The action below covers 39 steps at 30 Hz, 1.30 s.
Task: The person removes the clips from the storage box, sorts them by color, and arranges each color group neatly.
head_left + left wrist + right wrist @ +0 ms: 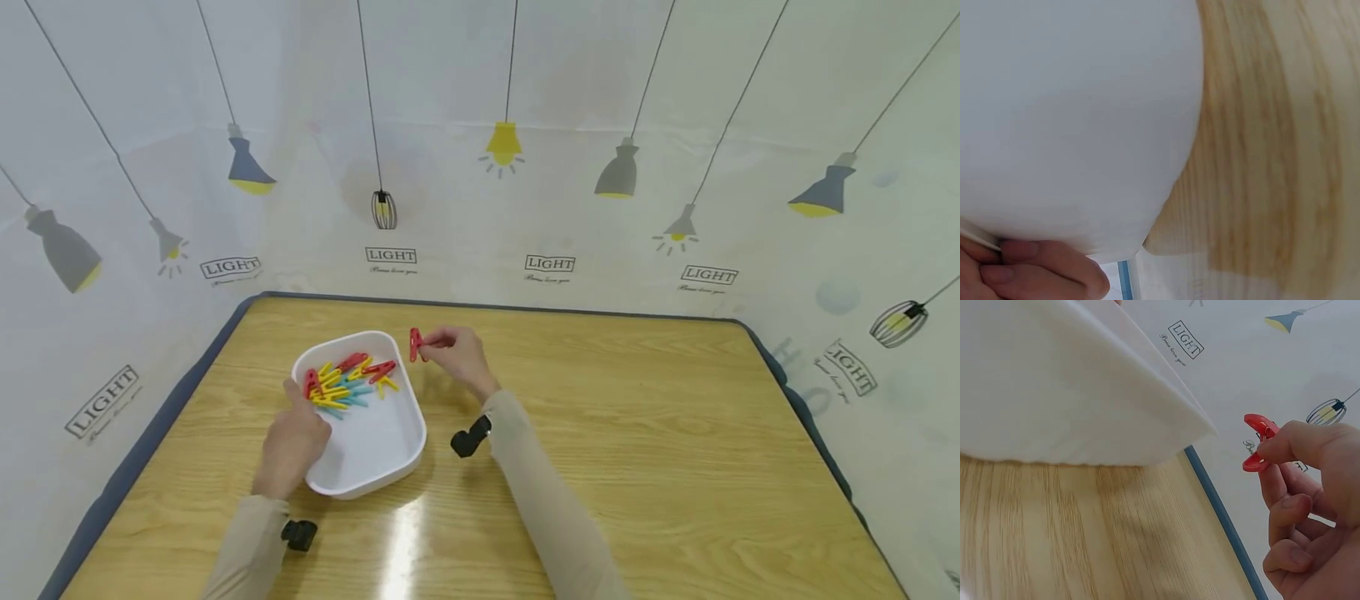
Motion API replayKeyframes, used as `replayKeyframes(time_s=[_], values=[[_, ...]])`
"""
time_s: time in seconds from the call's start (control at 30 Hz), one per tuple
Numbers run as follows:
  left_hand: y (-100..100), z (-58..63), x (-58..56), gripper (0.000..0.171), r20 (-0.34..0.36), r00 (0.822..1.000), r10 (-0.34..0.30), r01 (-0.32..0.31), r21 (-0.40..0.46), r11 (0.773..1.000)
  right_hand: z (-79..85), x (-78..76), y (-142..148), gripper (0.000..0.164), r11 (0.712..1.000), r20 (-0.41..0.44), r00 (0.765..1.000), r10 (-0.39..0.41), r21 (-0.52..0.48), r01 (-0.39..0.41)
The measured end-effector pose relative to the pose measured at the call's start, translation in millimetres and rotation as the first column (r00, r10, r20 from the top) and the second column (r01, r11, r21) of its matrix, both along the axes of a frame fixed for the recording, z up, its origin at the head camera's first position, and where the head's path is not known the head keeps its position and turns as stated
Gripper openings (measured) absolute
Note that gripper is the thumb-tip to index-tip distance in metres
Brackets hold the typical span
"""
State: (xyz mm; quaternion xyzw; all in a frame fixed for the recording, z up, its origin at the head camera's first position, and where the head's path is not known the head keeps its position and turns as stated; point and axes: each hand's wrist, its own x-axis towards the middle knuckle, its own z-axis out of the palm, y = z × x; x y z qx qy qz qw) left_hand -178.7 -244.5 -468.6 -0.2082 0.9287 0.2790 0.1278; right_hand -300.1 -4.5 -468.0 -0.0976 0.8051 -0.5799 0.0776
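A white plastic tray [378,446] stands at the left of the wooden table. Several red, yellow and blue clothespins [327,392] lie heaped toward its far end. My left hand [292,437] holds the tray at its left side; in the left wrist view its fingers [1054,269] are curled at the rim under the white wall [1079,125]. Beyond the tray's far right corner, my right hand [461,358] pinches a red clothespin [414,343] between thumb and fingers. The right wrist view shows that red clothespin [1259,420] beside the tray's outer wall [1072,394].
The wooden table [637,433] stretches to the right and has a dark blue edge [525,308]. Behind it hangs a pale backdrop [457,217] printed with lamps. Small black devices [471,437] sit at both wrists.
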Motion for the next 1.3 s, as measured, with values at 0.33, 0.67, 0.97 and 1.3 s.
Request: replayKeyframes(time_s=[0.33,0.67,0.97,1.3], values=[[-4,-2.3,0.1,0.087,-0.021,1.000,-0.010,0.009,-0.006,1.000,-6.4,-0.3,24,0.010,0.999,-0.008,0.999,-0.042,0.016,0.042],[-3,0.3,1.8,0.088,-0.014,1.000,-0.014,0.014,0.004,1.000,-17.5,-0.9,52,0.010,0.996,0.003,0.996,-0.090,-0.013,0.090],[1,1.6,3.0,0.086,-0.009,1.000,0.008,-0.007,0.029,1.000,-22.9,0.5,71,0.011,0.988,0.042,0.987,-0.153,0.019,0.153],[4,0.4,3.2,0.085,0.007,1.000,0.030,-0.031,0.050,0.998,-33.1,2.9,91,0.013,0.975,0.030,0.975,-0.220,0.053,0.218]])
